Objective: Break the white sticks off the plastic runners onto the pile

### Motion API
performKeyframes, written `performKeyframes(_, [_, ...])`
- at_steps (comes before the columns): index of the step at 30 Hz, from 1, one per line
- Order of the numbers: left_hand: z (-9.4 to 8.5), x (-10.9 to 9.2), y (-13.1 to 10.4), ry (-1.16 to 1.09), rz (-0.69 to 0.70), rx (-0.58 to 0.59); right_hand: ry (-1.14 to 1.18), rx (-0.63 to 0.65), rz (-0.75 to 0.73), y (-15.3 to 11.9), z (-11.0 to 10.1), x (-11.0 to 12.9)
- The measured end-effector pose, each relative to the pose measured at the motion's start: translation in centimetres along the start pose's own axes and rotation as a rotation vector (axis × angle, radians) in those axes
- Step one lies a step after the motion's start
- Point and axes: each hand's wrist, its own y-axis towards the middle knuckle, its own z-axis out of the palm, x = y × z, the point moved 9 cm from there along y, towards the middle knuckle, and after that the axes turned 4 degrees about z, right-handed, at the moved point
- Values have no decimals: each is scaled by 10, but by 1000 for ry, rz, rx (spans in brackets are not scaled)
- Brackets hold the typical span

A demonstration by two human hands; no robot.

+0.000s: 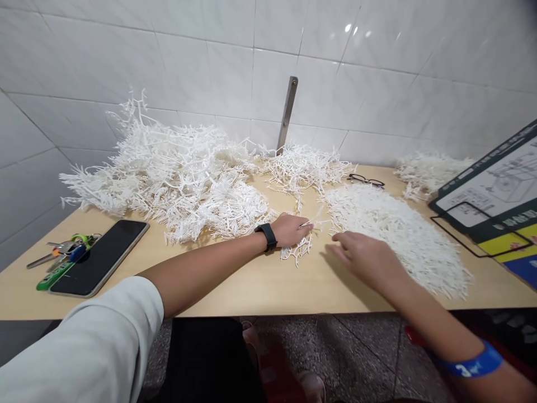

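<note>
white sprig (pixel 319 222), one: in my left hand's (pixel 291 229) tight pinch, above the table's (pixel 260 288) middle, long axis towards its right edge. right hand (pixel 364 257): near the sprig's free end, half-curled; contents, i cannot tell.

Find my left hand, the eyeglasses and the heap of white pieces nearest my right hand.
Left hand (pixel 287 229): head view, on the back of the hand.
Eyeglasses (pixel 366 180): head view, bridge between the lenses.
Heap of white pieces (pixel 396 229): head view, middle of its top.

Walls (pixel 210 73) are tiled; the floor (pixel 356 350), perhaps stone.
</note>
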Motion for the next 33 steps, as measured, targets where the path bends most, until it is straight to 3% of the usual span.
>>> performKeyframes(3, [0, -2, 1, 41, 20, -7, -1, -71, -221, -3, -1, 54])
performKeyframes(6, [0, -4, 1, 53, 32, 1, -55, -23, -295, 3, 7, 76])
performKeyframes(12, [1, -6, 1, 43, 48, 39, -85, 59, -390, 13, 18, 80])
performKeyframes(18, [5, -5, 3, 94, 48, 53, 19, 73, -429, 2, 22, 80])
performKeyframes(23, [11, -7, 4, 173, 77, 76, 158, 50, -370, -29, 19, 86])
performKeyframes(28, [10, -4, 6, 243, 40, 84, 400, 5, -386, -71, -2, 110])
performKeyframes(30, [7, -3, 5, 211, 31, 70, 391, -51, -367, -74, -10, 102])
performKeyframes(33, [3, -1, 4, 144, 19, 46, 270, -88, -155, -53, -9, 45])
